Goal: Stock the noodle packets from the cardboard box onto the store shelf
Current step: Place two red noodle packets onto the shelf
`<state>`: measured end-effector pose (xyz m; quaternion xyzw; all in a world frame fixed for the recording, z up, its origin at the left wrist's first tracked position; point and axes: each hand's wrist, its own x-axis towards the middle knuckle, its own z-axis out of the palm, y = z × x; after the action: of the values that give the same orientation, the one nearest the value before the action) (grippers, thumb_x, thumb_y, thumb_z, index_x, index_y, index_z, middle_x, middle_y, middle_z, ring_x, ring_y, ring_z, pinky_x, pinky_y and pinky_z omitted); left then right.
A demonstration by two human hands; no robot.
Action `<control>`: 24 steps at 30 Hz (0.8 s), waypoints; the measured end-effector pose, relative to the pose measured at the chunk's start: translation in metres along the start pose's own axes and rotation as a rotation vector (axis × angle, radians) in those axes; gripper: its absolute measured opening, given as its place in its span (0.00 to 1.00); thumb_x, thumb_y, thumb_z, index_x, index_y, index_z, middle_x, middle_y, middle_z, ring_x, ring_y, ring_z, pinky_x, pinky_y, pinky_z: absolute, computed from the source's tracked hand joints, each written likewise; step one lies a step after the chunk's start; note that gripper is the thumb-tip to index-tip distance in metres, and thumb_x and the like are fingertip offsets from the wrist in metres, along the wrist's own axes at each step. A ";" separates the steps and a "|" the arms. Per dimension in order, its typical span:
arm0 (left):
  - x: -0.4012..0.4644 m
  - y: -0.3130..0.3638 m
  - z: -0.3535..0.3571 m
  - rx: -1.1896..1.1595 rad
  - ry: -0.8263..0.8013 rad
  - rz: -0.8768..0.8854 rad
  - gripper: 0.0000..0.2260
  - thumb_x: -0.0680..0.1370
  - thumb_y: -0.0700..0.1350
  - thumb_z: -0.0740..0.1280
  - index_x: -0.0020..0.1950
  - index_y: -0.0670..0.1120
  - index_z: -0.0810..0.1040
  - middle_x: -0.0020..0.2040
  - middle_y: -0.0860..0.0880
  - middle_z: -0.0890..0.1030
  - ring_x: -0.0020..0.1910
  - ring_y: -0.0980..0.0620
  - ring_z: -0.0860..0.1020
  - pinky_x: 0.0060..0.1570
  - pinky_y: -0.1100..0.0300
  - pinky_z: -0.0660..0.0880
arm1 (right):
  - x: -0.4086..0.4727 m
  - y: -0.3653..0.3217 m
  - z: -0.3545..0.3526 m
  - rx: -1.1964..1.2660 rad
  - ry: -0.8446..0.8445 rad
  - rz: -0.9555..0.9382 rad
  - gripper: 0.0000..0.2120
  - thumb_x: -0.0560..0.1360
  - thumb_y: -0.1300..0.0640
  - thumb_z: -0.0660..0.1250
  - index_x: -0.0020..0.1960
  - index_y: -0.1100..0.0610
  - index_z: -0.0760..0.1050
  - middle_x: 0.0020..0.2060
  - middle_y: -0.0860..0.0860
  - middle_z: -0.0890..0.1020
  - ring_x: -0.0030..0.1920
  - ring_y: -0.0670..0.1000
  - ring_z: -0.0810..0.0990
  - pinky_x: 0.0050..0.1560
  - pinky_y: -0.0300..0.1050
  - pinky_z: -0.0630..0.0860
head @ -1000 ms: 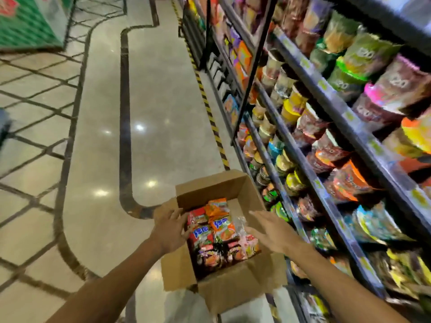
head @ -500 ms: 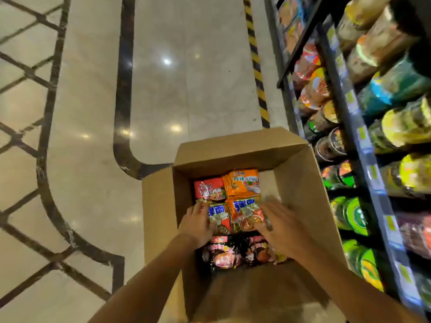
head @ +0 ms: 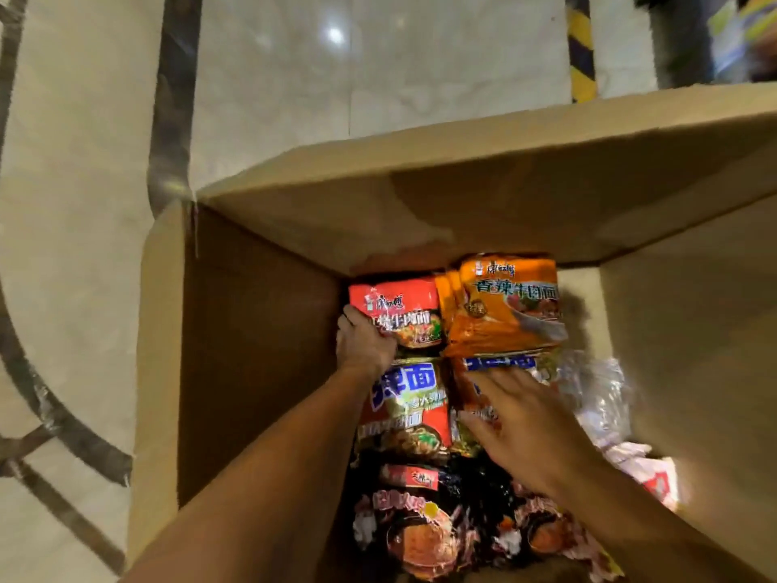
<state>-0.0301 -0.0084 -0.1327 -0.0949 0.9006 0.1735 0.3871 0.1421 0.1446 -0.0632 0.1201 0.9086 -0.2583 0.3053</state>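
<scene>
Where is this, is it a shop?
Probably a shop aisle. An open cardboard box full of noodle packets sits on a shiny tiled floor with yellow-and-black hazard tape, and a blurred bit of stocked shelf shows top right.

Colourful noodle packets (head: 458, 372) inside open cardboard box (head: 260, 351)

Retail shop floor, a supermarket aisle by the look of it. Polished pale stone floor (head: 273, 98) is reflecting ceiling lights, with dark inlaid bands (head: 172, 98) curving across it. Yellow-and-black hazard tape (head: 581, 48) is running along the floor at the top right, beside a dark shelf upright (head: 681, 40) with blurred coloured stock behind it. An open cardboard box (head: 260, 351) is sitting on the floor, holding printed retail noodle packets (head: 508, 305) in several colours.
</scene>
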 end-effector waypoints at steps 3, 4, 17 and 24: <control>0.023 0.003 0.019 -0.158 -0.028 -0.082 0.46 0.76 0.49 0.72 0.80 0.41 0.41 0.78 0.38 0.57 0.75 0.37 0.61 0.75 0.49 0.59 | 0.011 0.007 0.011 0.024 0.019 0.009 0.38 0.74 0.32 0.45 0.76 0.50 0.68 0.68 0.49 0.77 0.68 0.54 0.72 0.68 0.51 0.70; 0.028 0.005 0.023 -0.188 -0.033 -0.113 0.47 0.76 0.50 0.72 0.80 0.42 0.40 0.78 0.38 0.57 0.75 0.36 0.61 0.74 0.48 0.60 | 0.014 0.008 0.013 0.023 0.009 0.019 0.39 0.74 0.31 0.44 0.77 0.49 0.65 0.70 0.48 0.75 0.70 0.53 0.70 0.70 0.50 0.68; -0.002 0.025 0.013 -0.199 0.130 -0.156 0.24 0.72 0.56 0.75 0.64 0.45 0.78 0.66 0.44 0.74 0.68 0.41 0.68 0.68 0.48 0.66 | 0.010 -0.015 -0.006 0.114 -0.052 0.096 0.31 0.82 0.37 0.54 0.81 0.48 0.55 0.74 0.45 0.67 0.75 0.48 0.61 0.75 0.44 0.59; -0.045 0.038 -0.025 -0.135 0.045 0.083 0.25 0.75 0.45 0.72 0.68 0.44 0.65 0.62 0.40 0.79 0.62 0.37 0.77 0.63 0.47 0.74 | 0.003 -0.022 -0.011 0.238 -0.038 0.117 0.29 0.82 0.41 0.58 0.80 0.49 0.58 0.76 0.47 0.67 0.76 0.51 0.62 0.73 0.47 0.63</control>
<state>-0.0279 0.0189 -0.0750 -0.0873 0.8985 0.2476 0.3519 0.1261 0.1319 -0.0489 0.2032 0.8571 -0.3481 0.3208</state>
